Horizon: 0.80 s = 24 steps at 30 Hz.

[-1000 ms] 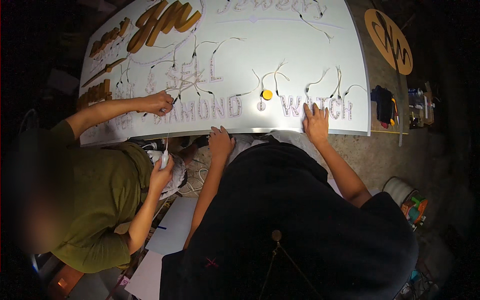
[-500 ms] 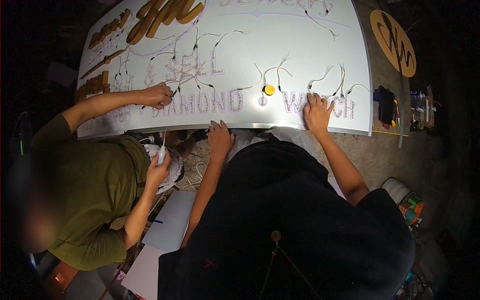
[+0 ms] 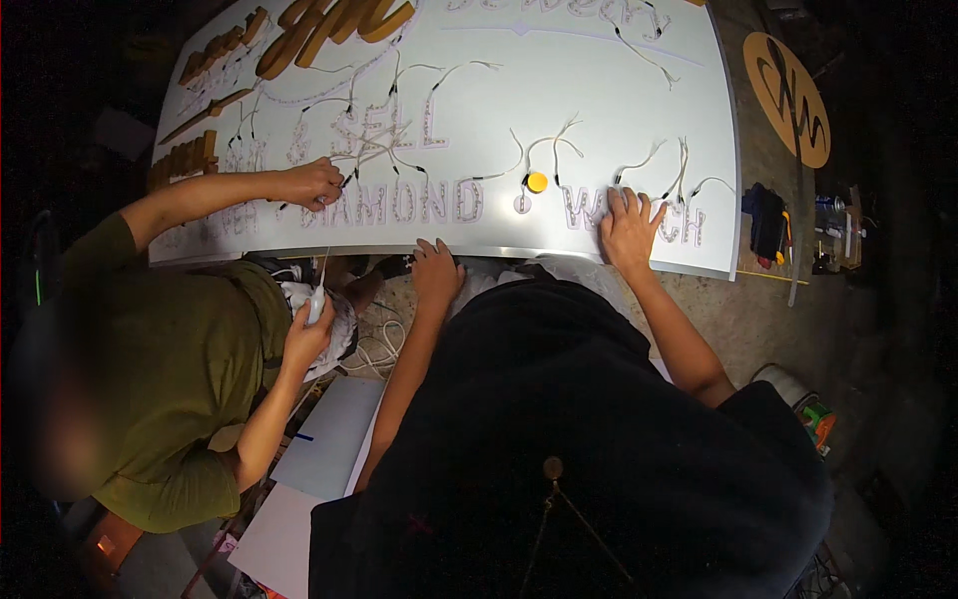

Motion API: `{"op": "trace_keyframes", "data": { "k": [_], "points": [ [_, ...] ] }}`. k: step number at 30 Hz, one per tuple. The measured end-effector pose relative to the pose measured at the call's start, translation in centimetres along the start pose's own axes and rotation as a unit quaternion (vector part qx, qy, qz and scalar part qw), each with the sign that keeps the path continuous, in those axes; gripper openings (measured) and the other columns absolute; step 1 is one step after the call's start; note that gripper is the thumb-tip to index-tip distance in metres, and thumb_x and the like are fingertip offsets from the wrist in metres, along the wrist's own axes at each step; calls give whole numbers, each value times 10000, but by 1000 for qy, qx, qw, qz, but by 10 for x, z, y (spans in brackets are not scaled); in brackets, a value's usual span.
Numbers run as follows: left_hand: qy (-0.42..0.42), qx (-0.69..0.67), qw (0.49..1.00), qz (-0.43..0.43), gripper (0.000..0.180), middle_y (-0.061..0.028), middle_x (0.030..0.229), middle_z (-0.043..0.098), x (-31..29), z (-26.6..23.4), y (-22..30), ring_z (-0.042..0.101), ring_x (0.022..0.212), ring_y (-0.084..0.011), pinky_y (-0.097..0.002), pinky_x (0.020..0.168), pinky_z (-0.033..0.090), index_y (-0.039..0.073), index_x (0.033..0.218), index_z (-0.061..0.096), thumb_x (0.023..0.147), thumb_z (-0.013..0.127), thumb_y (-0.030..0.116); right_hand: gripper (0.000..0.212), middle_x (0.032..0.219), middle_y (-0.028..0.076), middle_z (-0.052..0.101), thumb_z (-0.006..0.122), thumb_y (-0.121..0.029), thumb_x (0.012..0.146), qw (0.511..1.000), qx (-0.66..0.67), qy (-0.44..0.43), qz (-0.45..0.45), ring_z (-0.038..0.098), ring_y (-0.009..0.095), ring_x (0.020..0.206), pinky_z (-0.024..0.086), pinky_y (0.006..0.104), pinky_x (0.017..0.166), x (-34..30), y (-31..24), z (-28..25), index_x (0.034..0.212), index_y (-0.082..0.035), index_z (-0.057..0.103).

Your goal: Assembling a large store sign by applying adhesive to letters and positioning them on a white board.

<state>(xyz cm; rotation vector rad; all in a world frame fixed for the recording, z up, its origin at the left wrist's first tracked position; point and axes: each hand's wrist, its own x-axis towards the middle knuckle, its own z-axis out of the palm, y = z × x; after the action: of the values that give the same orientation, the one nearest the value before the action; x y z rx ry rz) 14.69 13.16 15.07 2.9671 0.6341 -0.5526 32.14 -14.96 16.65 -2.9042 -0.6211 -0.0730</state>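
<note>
A large white sign panel (image 3: 479,110) lies in front of me, with letter outlines made of small LED modules. My left hand (image 3: 436,272) rests on its near edge, fingers stretched over the rim and holding nothing. Over one of the LED letters at the right, my right hand (image 3: 630,232) lies with fingers apart, touching the panel. Thin wire leads (image 3: 683,170) stand up just beyond those fingers. Between my hands, farther in, sits a small round yellow object (image 3: 537,183). More loose wires (image 3: 559,135) curl beside it.
At my left a co-worker in an olive shirt (image 3: 180,379) reaches over crossed wires (image 3: 374,150). Their other hand holds a white-handled tool (image 3: 316,304) with a thin shaft. Gold raised letters (image 3: 334,35) top the panel's left. A round gold plaque (image 3: 788,100) and tools (image 3: 768,225) lie right.
The view has shifted slightly. My hands keep their places on the panel. The co-worker's tool hand is a little lower and farther left in the picture.
</note>
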Motion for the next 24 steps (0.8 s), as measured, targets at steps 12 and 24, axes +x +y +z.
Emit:
{"op": "trace_keyframes", "data": {
  "k": [12, 24],
  "points": [
    [7, -12, 1000, 15, 682, -314, 1286, 387, -1, 1, 1, 486, 1101, -394, -425, 859, 472, -48, 1240, 470, 727, 697, 340, 407, 1181, 103, 549, 510, -215, 792, 999, 11, -28, -38, 426, 325, 1157, 128, 621, 1055, 8, -8, 20, 1148, -26, 569],
    [-26, -12, 1000, -8, 674, -323, 1265, 390, 1, -4, 4, 466, 1131, -414, -425, 848, 480, -59, 1259, 433, 773, 668, 344, 418, 1166, 113, 524, 516, -218, 792, 997, 29, 7, -75, 415, 324, 1157, 128, 622, 1050, 10, -21, 18, 1144, 7, 545]
  ]
}}
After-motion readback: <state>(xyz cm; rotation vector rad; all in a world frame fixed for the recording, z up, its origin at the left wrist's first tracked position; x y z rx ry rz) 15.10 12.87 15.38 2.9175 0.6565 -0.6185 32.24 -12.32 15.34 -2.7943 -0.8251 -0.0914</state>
